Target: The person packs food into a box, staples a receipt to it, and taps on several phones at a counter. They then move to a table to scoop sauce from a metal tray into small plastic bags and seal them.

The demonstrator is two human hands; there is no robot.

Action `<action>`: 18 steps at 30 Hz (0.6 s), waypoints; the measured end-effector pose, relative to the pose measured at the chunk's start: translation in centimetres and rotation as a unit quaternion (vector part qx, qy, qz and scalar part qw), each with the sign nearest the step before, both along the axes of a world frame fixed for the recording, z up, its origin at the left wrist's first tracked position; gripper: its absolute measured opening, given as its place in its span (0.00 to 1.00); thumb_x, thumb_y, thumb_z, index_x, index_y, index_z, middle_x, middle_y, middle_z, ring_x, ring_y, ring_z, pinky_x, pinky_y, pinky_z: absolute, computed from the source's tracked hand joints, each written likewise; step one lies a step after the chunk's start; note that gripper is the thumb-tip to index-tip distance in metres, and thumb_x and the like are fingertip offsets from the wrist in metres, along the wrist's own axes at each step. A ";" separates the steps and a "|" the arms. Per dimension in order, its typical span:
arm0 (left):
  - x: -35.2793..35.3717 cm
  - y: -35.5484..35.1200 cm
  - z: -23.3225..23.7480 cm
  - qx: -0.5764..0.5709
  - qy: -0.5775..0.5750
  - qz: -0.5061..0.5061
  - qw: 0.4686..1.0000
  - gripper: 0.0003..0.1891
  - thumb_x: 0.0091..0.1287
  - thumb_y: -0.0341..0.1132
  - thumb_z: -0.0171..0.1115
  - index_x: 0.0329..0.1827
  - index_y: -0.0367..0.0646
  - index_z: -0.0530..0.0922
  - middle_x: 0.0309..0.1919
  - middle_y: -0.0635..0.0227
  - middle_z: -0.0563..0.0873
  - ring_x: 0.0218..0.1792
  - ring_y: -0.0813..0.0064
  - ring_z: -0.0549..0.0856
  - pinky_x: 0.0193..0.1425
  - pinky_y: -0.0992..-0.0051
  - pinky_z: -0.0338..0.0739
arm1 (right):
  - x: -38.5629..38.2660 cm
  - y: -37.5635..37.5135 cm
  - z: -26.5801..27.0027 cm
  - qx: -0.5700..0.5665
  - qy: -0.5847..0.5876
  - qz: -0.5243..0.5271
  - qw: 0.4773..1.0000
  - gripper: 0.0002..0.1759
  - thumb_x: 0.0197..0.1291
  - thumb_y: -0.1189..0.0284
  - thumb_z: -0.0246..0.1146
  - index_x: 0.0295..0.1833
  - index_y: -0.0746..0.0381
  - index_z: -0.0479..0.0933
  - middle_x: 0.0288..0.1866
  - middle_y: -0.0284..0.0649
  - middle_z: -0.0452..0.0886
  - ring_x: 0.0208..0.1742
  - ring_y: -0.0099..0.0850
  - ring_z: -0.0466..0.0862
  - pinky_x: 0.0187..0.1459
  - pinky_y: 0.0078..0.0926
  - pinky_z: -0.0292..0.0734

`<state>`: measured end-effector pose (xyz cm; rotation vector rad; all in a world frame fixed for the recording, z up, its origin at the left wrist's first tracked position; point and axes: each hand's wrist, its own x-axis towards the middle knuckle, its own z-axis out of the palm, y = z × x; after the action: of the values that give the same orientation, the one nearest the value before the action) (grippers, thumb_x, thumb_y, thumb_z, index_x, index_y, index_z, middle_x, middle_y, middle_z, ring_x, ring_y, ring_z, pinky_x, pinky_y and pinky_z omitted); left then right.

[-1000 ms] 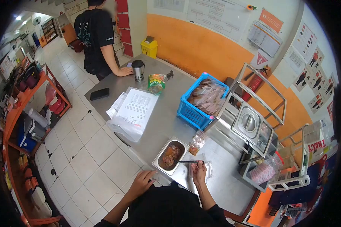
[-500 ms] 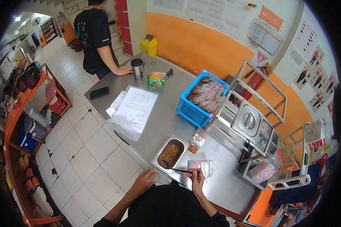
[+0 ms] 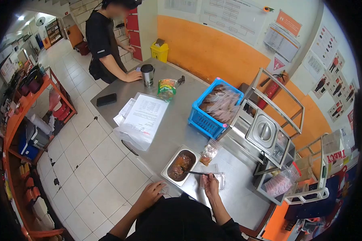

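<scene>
My right hand (image 3: 210, 186) is closed on the dark handle of a ladle (image 3: 197, 173), whose head dips into brown sauce with bits in it. That sauce lies in a rectangular steel pan (image 3: 169, 177) at the table's near edge. My left hand (image 3: 152, 194) rests by the table edge just left of the pan; its fingers are bent, and whether they hold anything is unclear. Clear plastic bags (image 3: 220, 180) lie beside my right hand, partly covered by it. A small filled bag (image 3: 210, 152) lies right of the pan.
A blue basket (image 3: 207, 123) of filled bags, a lidded steel container (image 3: 263, 130) in a metal rack, papers (image 3: 146, 116), a phone (image 3: 106, 99), a green packet (image 3: 166, 89) and a tumbler (image 3: 147, 76) are on the steel table (image 3: 172, 120). A person (image 3: 104, 48) stands at its far left.
My right hand has moved slightly up, and the ladle's head has shifted up and right within the pan. The other person has turned and leaned toward the table, a second arm now showing.
</scene>
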<state>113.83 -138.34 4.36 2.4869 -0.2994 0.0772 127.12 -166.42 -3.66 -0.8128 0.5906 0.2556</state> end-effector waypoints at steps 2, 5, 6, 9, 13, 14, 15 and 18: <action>0.0 0.2 0.8 -0.035 0.008 0.025 0.999 0.24 0.59 0.32 0.67 0.60 0.42 0.74 0.59 0.59 0.75 0.57 0.59 0.77 0.64 0.64 0.71 | -0.1 -0.4 -1.0 0.006 -0.010 -0.014 1.000 0.10 0.72 0.71 0.54 0.42 0.68 0.74 0.35 0.45 0.82 0.37 0.33 0.87 0.42 0.24 0.88; 0.2 0.1 2.2 -0.102 0.006 0.069 0.992 0.23 0.59 0.31 0.67 0.59 0.43 0.75 0.55 0.58 0.77 0.56 0.58 0.77 0.61 0.64 0.72 | -0.2 -0.8 -1.1 0.024 -0.037 -0.008 0.999 0.10 0.71 0.71 0.56 0.42 0.68 0.74 0.34 0.43 0.82 0.37 0.33 0.87 0.43 0.23 0.87; 0.3 0.1 2.5 -0.125 0.003 0.086 0.988 0.23 0.60 0.31 0.67 0.59 0.43 0.75 0.54 0.58 0.77 0.55 0.57 0.78 0.60 0.64 0.73 | -0.1 -0.6 -0.8 0.011 -0.034 -0.006 0.999 0.10 0.71 0.70 0.56 0.42 0.68 0.75 0.34 0.43 0.82 0.37 0.33 0.87 0.43 0.23 0.87; 1.0 0.0 2.7 -0.189 -0.016 0.126 0.974 0.22 0.59 0.29 0.67 0.58 0.43 0.76 0.52 0.58 0.78 0.54 0.57 0.78 0.59 0.65 0.74 | -0.1 -0.8 -0.4 -0.012 -0.028 -0.006 1.000 0.10 0.70 0.70 0.57 0.43 0.67 0.74 0.35 0.42 0.81 0.37 0.33 0.86 0.43 0.24 0.86; 3.0 0.0 3.9 -0.211 -0.053 0.149 0.965 0.23 0.58 0.27 0.68 0.58 0.42 0.76 0.50 0.58 0.79 0.53 0.57 0.78 0.59 0.65 0.73 | 0.5 -1.1 -1.2 -0.018 -0.044 -0.002 0.999 0.09 0.69 0.70 0.58 0.46 0.66 0.73 0.38 0.41 0.79 0.37 0.32 0.83 0.46 0.27 0.85; 3.6 -0.1 4.6 -0.218 -0.054 0.157 0.962 0.23 0.58 0.27 0.68 0.58 0.42 0.76 0.50 0.57 0.79 0.53 0.57 0.78 0.59 0.65 0.73 | 0.6 -1.1 -0.9 -0.026 -0.050 -0.002 0.998 0.09 0.69 0.70 0.58 0.46 0.65 0.73 0.38 0.40 0.79 0.37 0.32 0.83 0.47 0.27 0.85; 4.2 -0.1 5.2 -0.226 -0.057 0.165 0.959 0.23 0.57 0.27 0.68 0.57 0.42 0.76 0.49 0.57 0.79 0.53 0.57 0.78 0.59 0.65 0.74 | 0.8 -1.2 -1.2 -0.025 -0.051 -0.002 0.998 0.09 0.69 0.70 0.58 0.45 0.65 0.73 0.38 0.40 0.79 0.37 0.32 0.83 0.46 0.27 0.84; 6.3 -0.2 5.2 -0.230 -0.064 0.176 0.955 0.25 0.57 0.27 0.68 0.59 0.43 0.75 0.50 0.58 0.79 0.54 0.58 0.78 0.59 0.65 0.73 | 2.1 -1.8 -1.4 -0.038 -0.078 0.008 0.996 0.09 0.70 0.69 0.57 0.43 0.65 0.74 0.36 0.40 0.80 0.35 0.31 0.83 0.44 0.25 0.84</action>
<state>120.14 -138.56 9.52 2.0439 0.1075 0.4096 129.21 -168.18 -5.08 -0.9025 0.4501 0.1830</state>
